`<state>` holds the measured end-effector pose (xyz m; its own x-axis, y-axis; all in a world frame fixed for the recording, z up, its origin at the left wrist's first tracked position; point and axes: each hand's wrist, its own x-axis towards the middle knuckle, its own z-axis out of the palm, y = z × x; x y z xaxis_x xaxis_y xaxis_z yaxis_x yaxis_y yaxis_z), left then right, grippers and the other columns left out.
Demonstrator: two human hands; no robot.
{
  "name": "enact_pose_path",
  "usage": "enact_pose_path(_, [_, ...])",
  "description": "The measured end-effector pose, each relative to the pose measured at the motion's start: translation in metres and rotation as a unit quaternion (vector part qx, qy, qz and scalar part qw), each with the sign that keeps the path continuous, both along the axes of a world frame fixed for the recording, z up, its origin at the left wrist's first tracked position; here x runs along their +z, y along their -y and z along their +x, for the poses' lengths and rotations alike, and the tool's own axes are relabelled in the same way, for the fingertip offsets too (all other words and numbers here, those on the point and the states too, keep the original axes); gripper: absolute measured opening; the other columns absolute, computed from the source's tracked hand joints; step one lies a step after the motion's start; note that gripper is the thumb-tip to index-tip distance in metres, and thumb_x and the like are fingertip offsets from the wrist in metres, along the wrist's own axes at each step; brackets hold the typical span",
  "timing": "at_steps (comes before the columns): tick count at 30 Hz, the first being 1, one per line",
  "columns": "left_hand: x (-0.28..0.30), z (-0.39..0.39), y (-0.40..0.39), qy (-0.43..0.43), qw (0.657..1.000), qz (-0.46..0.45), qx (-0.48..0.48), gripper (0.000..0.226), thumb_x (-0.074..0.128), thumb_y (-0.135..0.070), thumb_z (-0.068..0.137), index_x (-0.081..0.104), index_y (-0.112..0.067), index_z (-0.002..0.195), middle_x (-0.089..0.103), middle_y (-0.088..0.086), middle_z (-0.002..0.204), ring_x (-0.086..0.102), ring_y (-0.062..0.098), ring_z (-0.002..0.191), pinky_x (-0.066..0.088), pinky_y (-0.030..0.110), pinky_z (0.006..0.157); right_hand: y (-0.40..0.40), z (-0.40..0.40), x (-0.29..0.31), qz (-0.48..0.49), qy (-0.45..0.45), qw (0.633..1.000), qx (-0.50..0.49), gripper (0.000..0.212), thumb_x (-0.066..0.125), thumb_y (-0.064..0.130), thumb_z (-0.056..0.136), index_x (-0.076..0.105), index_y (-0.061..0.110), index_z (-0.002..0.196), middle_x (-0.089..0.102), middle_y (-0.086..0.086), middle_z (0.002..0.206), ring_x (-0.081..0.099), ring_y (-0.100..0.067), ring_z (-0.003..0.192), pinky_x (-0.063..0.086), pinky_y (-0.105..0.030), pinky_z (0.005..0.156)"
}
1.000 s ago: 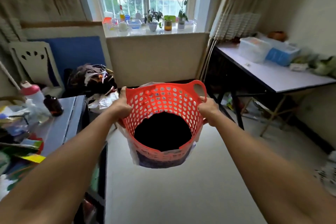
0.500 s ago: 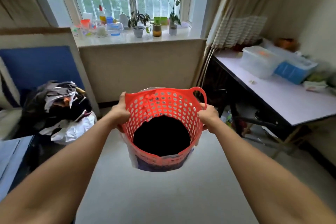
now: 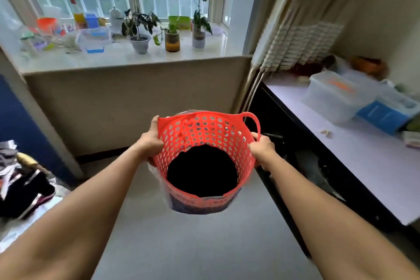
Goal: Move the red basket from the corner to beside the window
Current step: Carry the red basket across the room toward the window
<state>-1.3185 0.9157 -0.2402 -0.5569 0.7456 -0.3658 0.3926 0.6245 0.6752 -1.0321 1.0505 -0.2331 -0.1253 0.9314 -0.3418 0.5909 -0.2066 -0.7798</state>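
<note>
A basket [image 3: 204, 143] is held above the floor [image 3: 193, 245] between two hands, before the window sill [image 3: 118, 57] bearing potted plants [image 3: 139, 36]; a table [image 3: 363, 166] stands right, clothes [image 3: 20, 186] left.

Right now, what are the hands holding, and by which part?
The red perforated plastic basket, gripped at its rim: left hand on one side, right hand beside the loop handle.

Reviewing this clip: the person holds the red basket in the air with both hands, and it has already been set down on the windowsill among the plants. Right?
Not quite. The head view shows the red basket held in the air by the left hand and right hand, over the floor short of the windowsill, not set down on it.
</note>
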Motion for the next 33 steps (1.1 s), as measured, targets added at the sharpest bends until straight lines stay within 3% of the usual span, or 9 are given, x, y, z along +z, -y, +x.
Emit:
enact_pose_path(3, [0.001, -0.024, -0.074, 0.000, 1.000, 0.000, -0.008, 0.101, 0.049, -0.017, 0.072, -0.004, -0.045, 0.153, 0.053, 0.025, 0.134, 0.056, 0.041, 0.117, 0.049, 0.039, 0.092, -0.069, -0.020, -0.005, 0.000, 0.017, 1.000, -0.014, 0.027, 0.053, 0.013, 0.093, 0.078, 0.023, 0.097, 0.077, -0.016, 0.109, 0.072, -0.039, 0.105, 0.062, -0.048, 0.091])
enact_pose_path(6, [0.003, -0.045, -0.146, -0.002, 1.000, -0.001, -0.027, 0.101, 0.046, -0.020, 0.069, -0.005, -0.049, 0.151, 0.054, 0.025, 0.130, 0.058, 0.042, 0.113, 0.051, 0.046, 0.096, -0.137, -0.039, -0.011, -0.013, 0.009, 1.000, -0.026, 0.029, 0.054, 0.012, 0.094, 0.079, 0.024, 0.104, 0.078, -0.016, 0.111, 0.072, -0.038, 0.108, 0.060, -0.045, 0.092])
enact_pose_path(9, [-0.013, -0.066, -0.230, -0.023, 0.999, -0.012, -0.032, 0.096, 0.044, -0.019, 0.074, -0.006, -0.051, 0.150, 0.055, 0.025, 0.128, 0.059, 0.043, 0.110, 0.051, 0.048, 0.094, -0.222, -0.061, -0.029, -0.022, 0.011, 0.999, -0.030, 0.035, 0.056, 0.012, 0.092, 0.079, 0.022, 0.116, 0.079, -0.016, 0.114, 0.072, -0.037, 0.112, 0.059, -0.044, 0.095])
enact_pose_path(16, [-0.069, -0.102, -0.370, -0.023, 1.000, -0.013, -0.001, 0.095, 0.049, -0.022, 0.077, -0.007, -0.057, 0.146, 0.057, 0.024, 0.128, 0.061, 0.043, 0.106, 0.053, 0.045, 0.090, -0.375, -0.102, -0.082, -0.031, 0.008, 0.999, -0.011, 0.038, 0.053, 0.013, 0.096, 0.075, 0.022, 0.126, 0.077, -0.016, 0.121, 0.068, -0.029, 0.104, 0.050, -0.032, 0.082])
enact_pose_path(21, [-0.106, -0.125, -0.447, -0.007, 1.000, -0.025, -0.005, 0.097, 0.045, -0.024, 0.072, -0.008, -0.057, 0.146, 0.056, 0.024, 0.133, 0.059, 0.044, 0.111, 0.047, 0.040, 0.092, -0.448, -0.127, -0.109, -0.064, 0.020, 0.997, -0.033, 0.045, 0.051, 0.013, 0.100, 0.069, 0.028, 0.139, 0.075, -0.011, 0.128, 0.070, -0.033, 0.121, 0.057, -0.038, 0.099])
enact_pose_path(24, [-0.134, -0.147, -0.495, 0.007, 0.999, -0.040, -0.006, 0.097, 0.043, -0.021, 0.071, -0.009, -0.056, 0.146, 0.054, 0.025, 0.135, 0.058, 0.043, 0.114, 0.045, 0.039, 0.092, -0.493, -0.146, -0.131, -0.074, 0.024, 0.996, -0.040, 0.044, 0.053, 0.013, 0.099, 0.071, 0.027, 0.137, 0.076, -0.010, 0.126, 0.070, -0.031, 0.120, 0.056, -0.038, 0.101])
enact_pose_path(28, [-0.181, -0.173, -0.553, 0.008, 0.999, -0.045, -0.028, 0.098, 0.042, -0.017, 0.072, -0.008, -0.052, 0.148, 0.054, 0.026, 0.136, 0.057, 0.045, 0.113, 0.044, 0.039, 0.090, -0.540, -0.171, -0.173, -0.081, 0.041, 0.994, -0.054, 0.043, 0.052, 0.012, 0.098, 0.074, 0.029, 0.131, 0.078, -0.009, 0.120, 0.071, -0.031, 0.116, 0.055, -0.033, 0.093])
enact_pose_path(31, [-0.240, -0.196, -0.598, 0.001, 0.998, -0.048, -0.044, 0.100, 0.041, -0.010, 0.071, -0.008, -0.050, 0.150, 0.055, 0.025, 0.135, 0.059, 0.042, 0.106, 0.046, 0.038, 0.087, -0.579, -0.190, -0.227, -0.084, 0.048, 0.993, -0.067, 0.046, 0.051, 0.010, 0.098, 0.074, 0.033, 0.130, 0.079, -0.008, 0.117, 0.071, -0.029, 0.113, 0.057, -0.040, 0.100])
enact_pose_path(33, [-0.283, -0.207, -0.623, 0.002, 0.998, -0.045, -0.053, 0.102, 0.041, -0.006, 0.072, -0.008, -0.048, 0.151, 0.057, 0.024, 0.134, 0.061, 0.042, 0.101, 0.047, 0.037, 0.085, -0.600, -0.199, -0.269, -0.085, 0.052, 0.992, -0.073, 0.042, 0.050, 0.011, 0.098, 0.076, 0.032, 0.125, 0.079, -0.007, 0.111, 0.069, -0.027, 0.107, 0.057, -0.039, 0.097])
